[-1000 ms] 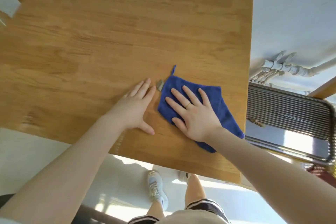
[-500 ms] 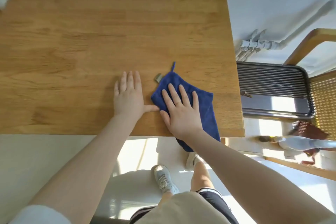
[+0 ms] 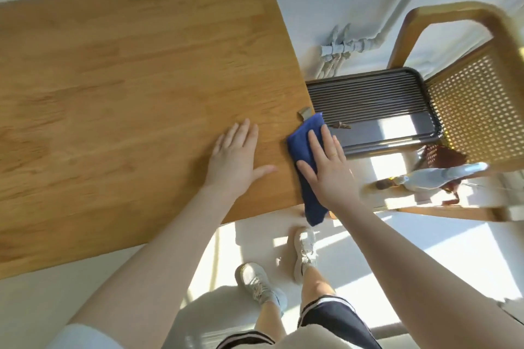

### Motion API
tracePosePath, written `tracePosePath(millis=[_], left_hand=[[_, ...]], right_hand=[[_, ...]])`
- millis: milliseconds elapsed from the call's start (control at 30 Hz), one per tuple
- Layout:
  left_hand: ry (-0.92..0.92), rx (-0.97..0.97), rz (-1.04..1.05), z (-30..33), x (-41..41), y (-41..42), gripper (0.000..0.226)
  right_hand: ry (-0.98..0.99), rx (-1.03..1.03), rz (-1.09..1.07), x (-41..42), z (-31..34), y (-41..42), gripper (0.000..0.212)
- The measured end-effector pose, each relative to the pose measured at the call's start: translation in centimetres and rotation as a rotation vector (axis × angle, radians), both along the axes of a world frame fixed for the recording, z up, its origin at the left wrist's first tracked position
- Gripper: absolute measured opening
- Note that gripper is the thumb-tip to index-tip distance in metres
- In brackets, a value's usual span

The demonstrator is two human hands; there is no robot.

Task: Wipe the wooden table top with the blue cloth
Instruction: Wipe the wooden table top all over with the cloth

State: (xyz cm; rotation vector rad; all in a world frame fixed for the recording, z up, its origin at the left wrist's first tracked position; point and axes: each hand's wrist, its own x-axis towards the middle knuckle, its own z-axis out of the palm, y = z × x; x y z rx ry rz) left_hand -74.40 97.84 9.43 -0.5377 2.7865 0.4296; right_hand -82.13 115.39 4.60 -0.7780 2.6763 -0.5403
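the right hand [image 3: 326, 167] lies flat, fingers straight and spread, pressing the blue cloth [image 3: 304, 139] onto the right edge of the wooden table top [image 3: 127, 93], near its front right corner. the cloth's lower end hangs off the front edge there. a small grey scrap [image 3: 304, 112] sits on the right edge, touching the cloth's far tip. the left hand [image 3: 235, 161] rests flat on the wood just beside, fingers wide, holding nothing. past the edge stand a dark ribbed radiator [image 3: 365, 91] and a cane-backed chair [image 3: 476, 110].
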Motion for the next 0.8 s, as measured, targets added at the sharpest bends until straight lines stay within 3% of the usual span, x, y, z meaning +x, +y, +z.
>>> tracePosePath(millis=[167, 500, 800], left_hand=[[-0.106, -0.03, -0.012, -1.0, -3.2, 1.2, 0.113], [-0.227, -0.033, 0.049, -0.6, -4.2, 2.0, 0.116], [-0.242, -0.026, 0.243, 0.2, -6.0, 4.5, 0.11]], right_hand=[[-0.196, -0.207, -0.003, -2.4, 0.4, -0.5, 0.072], [-0.342, -0.47, -0.073, -13.3, -0.4, -9.7, 0.072], [-0.466, -0.397, 0.033, -3.5, 0.4, 0.6, 0.078]])
